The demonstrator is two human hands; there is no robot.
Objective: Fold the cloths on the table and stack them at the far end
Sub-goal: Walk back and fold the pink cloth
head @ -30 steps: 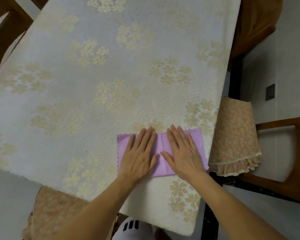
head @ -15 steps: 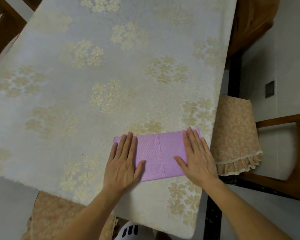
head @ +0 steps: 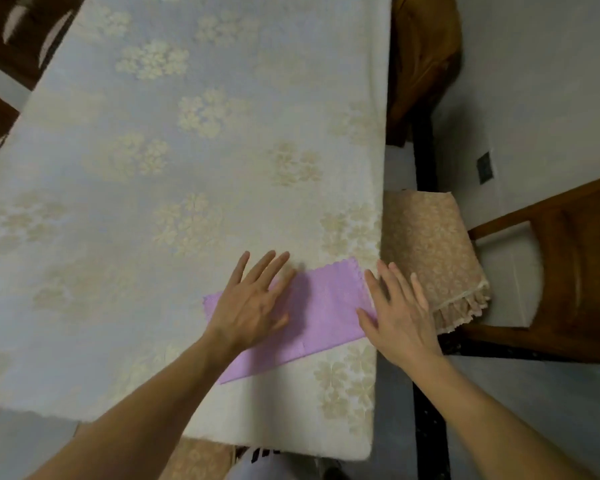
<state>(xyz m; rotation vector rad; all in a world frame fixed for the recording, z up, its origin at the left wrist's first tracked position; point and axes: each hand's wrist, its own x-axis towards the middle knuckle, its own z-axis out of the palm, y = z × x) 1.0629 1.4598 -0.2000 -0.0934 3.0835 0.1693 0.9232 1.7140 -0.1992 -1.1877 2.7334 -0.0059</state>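
Note:
A folded lilac cloth (head: pixel 321 311) lies flat near the table's right front corner, turned at a slant, with a scalloped far edge. My left hand (head: pixel 253 303) rests flat on its left part, fingers spread. At the cloth's right end, by the table edge, my right hand (head: pixel 395 310) lies flat with fingers apart. Neither hand grips the cloth. Both hands hide parts of it.
The table (head: pixel 174 174) wears a pale cloth with gold flower clusters. A wooden chair (head: pixel 565 271) with a beige cushion (head: pixel 426 244) stands at the right edge. Another chair (head: pixel 423 57) is at the far right, and dark wood shows at the far left.
The view has shifted and the cloth now lies rotated at a slant. My left hand moved onto the cloth's left part; my right hand slid to its right end.

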